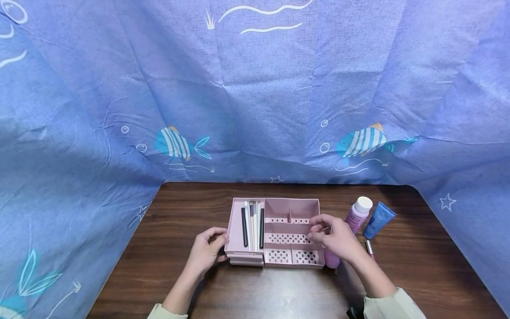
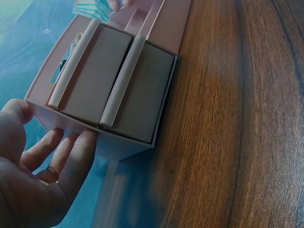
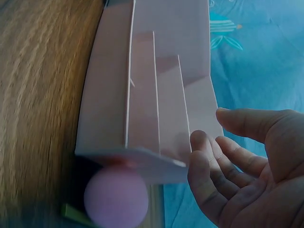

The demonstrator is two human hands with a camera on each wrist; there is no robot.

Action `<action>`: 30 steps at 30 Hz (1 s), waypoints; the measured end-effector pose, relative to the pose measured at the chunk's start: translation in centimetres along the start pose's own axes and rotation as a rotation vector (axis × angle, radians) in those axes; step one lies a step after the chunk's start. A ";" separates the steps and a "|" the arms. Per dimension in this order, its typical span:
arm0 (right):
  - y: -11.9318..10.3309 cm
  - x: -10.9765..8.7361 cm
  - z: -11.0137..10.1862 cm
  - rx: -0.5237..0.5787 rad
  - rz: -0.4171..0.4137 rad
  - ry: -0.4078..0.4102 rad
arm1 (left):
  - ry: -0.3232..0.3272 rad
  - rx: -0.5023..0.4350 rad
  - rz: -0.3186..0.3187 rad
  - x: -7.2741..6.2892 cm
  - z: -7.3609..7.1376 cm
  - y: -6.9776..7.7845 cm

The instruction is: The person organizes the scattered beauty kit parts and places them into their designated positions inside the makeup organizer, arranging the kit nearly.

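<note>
A pink desk organizer (image 1: 291, 228) stands on the table, with brushes and dark pencils (image 1: 253, 226) in its left part and divided compartments on its right. My left hand (image 1: 207, 250) holds the organizer's left side. In the left wrist view, its bent fingers (image 2: 78, 152) press the side wall by two small drawers (image 2: 90, 71), with the thumb at the corner. My right hand (image 1: 336, 235) is over the right end, fingers loosely bent around nothing visible. In the right wrist view the fingertips (image 3: 199, 140) lie close to the end wall; contact is unclear.
Right of the organizer are a purple bottle with a white cap (image 1: 360, 210), a blue tube (image 1: 379, 220) and a small red tube with a silvery cap (image 1: 369, 249). A round pink object (image 3: 116, 197) sits against the right end. Behind the brown table (image 1: 195, 204) hangs a blue fish-patterned curtain (image 1: 263, 97).
</note>
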State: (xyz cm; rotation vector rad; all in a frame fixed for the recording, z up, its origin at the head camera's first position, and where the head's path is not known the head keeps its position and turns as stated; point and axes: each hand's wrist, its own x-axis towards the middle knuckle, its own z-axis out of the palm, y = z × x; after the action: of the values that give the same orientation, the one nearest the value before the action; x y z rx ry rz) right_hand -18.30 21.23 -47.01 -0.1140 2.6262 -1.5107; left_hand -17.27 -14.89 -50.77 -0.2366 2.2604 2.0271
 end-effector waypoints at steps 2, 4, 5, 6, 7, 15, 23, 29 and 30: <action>0.3 -0.1 -0.3 -0.003 0.000 0.008 | 0.000 0.002 -0.002 0.0 0.0 0.0; 0.7 -0.3 -0.7 -0.019 0.001 0.023 | -0.003 0.009 0.004 0.0 -0.1 -0.1; 0.9 -0.3 -0.8 -0.024 0.002 0.029 | -0.002 0.010 0.003 0.0 -0.1 -0.1; 1.1 -0.4 -0.9 -0.029 0.009 0.040 | -0.002 0.010 -0.001 0.0 -0.1 -0.1; 1.3 -0.4 -1.1 -0.035 0.016 0.052 | -0.002 0.010 -0.002 0.0 -0.1 -0.1; 3.1 -0.9 -1.9 -0.080 0.073 0.110 | -0.002 0.014 -0.003 0.2 0.0 0.0; 5.1 -1.2 -2.1 -0.157 0.133 0.110 | -0.002 0.009 -0.005 0.2 0.0 0.0; 6.5 -1.1 -1.8 -0.203 0.183 0.132 | -0.006 0.018 0.001 0.2 -0.1 0.0; 6.6 -1.1 -1.8 -0.209 0.187 0.136 | -0.006 0.018 0.002 0.2 -0.1 0.0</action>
State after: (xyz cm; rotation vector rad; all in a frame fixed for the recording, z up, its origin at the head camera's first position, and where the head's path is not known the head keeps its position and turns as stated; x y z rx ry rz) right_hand -17.51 26.21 -51.80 0.2192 2.8014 -1.2242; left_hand -17.42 -14.97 -50.80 -0.2261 2.2755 2.0044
